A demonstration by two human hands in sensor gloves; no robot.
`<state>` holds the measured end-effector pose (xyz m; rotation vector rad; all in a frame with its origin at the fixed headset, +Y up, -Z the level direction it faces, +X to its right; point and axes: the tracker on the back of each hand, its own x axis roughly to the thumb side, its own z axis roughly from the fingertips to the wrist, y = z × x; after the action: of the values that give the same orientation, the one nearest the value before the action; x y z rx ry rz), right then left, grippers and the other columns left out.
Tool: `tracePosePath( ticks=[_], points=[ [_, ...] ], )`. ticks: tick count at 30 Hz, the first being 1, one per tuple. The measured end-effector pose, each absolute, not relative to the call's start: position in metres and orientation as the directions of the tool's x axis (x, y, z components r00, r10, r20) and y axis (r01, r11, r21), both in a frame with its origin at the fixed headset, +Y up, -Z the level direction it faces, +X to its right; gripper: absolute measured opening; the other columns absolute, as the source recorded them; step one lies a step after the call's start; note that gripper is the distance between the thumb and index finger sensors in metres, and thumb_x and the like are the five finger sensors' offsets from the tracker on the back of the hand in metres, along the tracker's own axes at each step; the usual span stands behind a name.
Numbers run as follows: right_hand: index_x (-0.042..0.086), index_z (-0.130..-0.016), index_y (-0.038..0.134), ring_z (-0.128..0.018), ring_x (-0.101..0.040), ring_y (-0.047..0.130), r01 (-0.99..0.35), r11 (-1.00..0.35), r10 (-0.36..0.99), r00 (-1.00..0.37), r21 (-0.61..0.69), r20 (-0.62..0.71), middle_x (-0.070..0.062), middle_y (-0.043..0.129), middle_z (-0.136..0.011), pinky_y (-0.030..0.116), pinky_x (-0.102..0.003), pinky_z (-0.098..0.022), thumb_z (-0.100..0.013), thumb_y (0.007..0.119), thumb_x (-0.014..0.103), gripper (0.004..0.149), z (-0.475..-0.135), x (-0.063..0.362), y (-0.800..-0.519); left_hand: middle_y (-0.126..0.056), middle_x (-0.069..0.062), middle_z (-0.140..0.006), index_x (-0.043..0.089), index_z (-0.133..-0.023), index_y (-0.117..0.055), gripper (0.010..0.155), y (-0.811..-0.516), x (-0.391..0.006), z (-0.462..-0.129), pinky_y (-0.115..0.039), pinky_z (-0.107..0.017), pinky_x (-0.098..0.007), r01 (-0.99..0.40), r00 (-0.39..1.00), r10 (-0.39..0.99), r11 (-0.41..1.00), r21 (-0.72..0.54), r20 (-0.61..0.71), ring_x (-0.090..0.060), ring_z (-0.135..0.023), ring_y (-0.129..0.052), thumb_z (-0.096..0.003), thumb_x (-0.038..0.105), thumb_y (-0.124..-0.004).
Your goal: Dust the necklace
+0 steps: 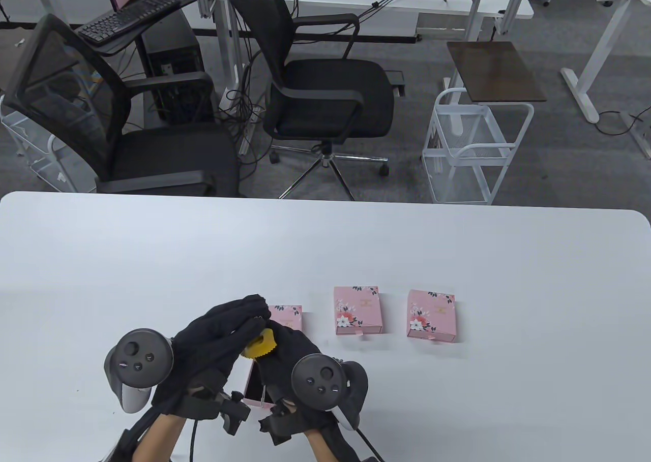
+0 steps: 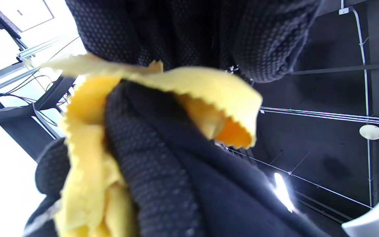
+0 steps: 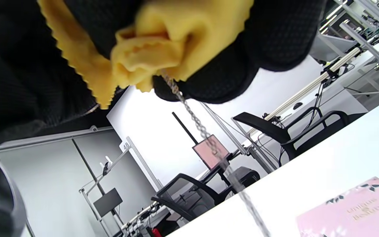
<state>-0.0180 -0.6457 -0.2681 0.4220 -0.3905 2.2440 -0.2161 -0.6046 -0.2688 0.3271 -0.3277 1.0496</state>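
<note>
A thin silver necklace chain (image 3: 196, 120) hangs from a folded yellow cloth (image 3: 163, 42) down toward the white table (image 3: 324, 158). My right hand (image 1: 272, 342) pinches the cloth (image 1: 259, 346) around the chain; its fingers (image 3: 275, 36) show in the right wrist view. My left hand (image 1: 249, 312) reaches over the cloth from the left, its fingers (image 2: 189, 33) closed just above the cloth (image 2: 209, 95), with a glint of chain (image 2: 233, 69) at a fingertip. Both hands hover over a pink floral box (image 1: 289, 317) and its pulled-out drawer (image 1: 254, 388).
Two more closed pink floral boxes (image 1: 357, 310) (image 1: 431, 315) lie to the right of my hands. The table (image 1: 457, 258) is white; office chairs (image 1: 325, 91) and a white wire cart (image 1: 473, 147) stand beyond its far edge.
</note>
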Motion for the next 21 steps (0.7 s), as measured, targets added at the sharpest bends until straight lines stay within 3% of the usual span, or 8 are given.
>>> tracePosePath(
  ticks=[4,10,16,21],
  points=[
    [0.007,-0.099,0.074,-0.067,-0.04,0.093,-0.772,-0.625,0.676,-0.61,-0.117,0.412,-0.021,0.088,-0.088,0.078,-0.051,-0.053,-0.063,0.076,0.028,0.042,-0.271,-0.016,-0.657,-0.099,-0.002,-0.091,0.03,-0.085,-0.094,0.037,-0.603,-0.214,-0.268,-0.082,-0.06,-0.046,-0.886,0.455,0.793,0.451,0.112,0.404,-0.025,-0.083,-0.094,-0.0533,0.047,-0.087],
    [0.008,-0.091,0.081,-0.054,-0.034,0.097,-0.79,-0.591,0.699,-0.603,-0.165,0.385,-0.015,0.096,-0.073,0.081,-0.048,-0.048,-0.063,0.074,0.038,0.041,-0.271,-0.015,-0.671,-0.102,-0.001,-0.088,0.029,-0.085,-0.095,0.037,-0.601,-0.212,-0.27,-0.083,-0.058,-0.045,-0.889,0.451,0.798,0.442,0.121,0.4,-0.024,-0.08,-0.097,-0.0532,0.047,-0.087],
    [0.007,-0.098,0.074,-0.067,-0.04,0.093,-0.779,-0.617,0.692,-0.604,-0.11,0.396,-0.02,0.088,-0.087,0.078,-0.051,-0.053,-0.063,0.075,0.029,0.042,-0.274,-0.016,-0.676,-0.103,-0.001,-0.086,0.03,-0.085,-0.095,0.037,-0.592,-0.217,-0.271,-0.084,-0.056,-0.044,-0.888,0.449,0.781,0.444,0.119,0.434,-0.023,-0.077,-0.098,-0.0534,0.047,-0.087],
    [0.008,-0.092,0.08,-0.054,-0.034,0.097,-0.783,-0.609,0.707,-0.608,-0.125,0.362,-0.014,0.095,-0.072,0.081,-0.048,-0.048,-0.063,0.075,0.037,0.041,-0.275,-0.013,-0.683,-0.103,-0.001,-0.085,0.029,-0.085,-0.095,0.037,-0.59,-0.214,-0.269,-0.084,-0.055,-0.044,-0.887,0.45,0.773,0.446,0.12,0.448,-0.023,-0.076,-0.098,-0.0534,0.047,-0.087]
  ],
)
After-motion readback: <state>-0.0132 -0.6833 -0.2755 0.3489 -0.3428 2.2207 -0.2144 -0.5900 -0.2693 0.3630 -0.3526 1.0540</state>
